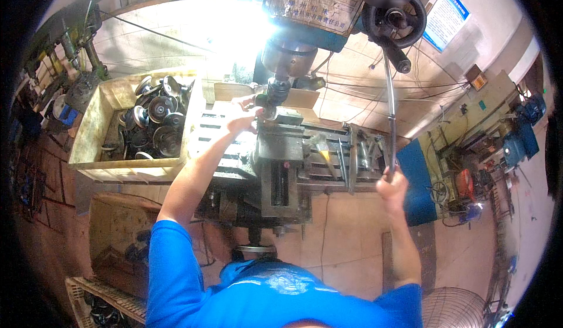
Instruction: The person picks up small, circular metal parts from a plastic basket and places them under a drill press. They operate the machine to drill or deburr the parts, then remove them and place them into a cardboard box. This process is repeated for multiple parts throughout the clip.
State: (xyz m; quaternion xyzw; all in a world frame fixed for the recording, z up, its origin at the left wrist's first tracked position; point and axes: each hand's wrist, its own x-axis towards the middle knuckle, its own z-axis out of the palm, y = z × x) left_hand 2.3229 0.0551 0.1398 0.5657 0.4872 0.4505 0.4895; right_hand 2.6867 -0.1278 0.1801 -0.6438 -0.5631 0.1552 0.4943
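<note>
My right hand point(392, 185) is closed round the lower end of a long metal lever point(391, 105), which runs down from the side of a drilling or milling machine's head. At the machine's spindle point(287, 58), my left hand point(243, 115) reaches in from the left, with its fingers closed at a small round metal part point(268, 112). The part sits directly below the spindle's tool holder point(278, 88), at the rear of a metal vise point(281, 152). The tool tip is hidden.
A pale plastic crate point(129, 166) holding several dark metal wheel-shaped parts stands left of the slotted machine table point(217, 161). Loose tools and a yellow-handled brush point(324, 150) lie on the table's right side. A black handwheel point(394, 20) hangs at upper right. A lamp glares behind.
</note>
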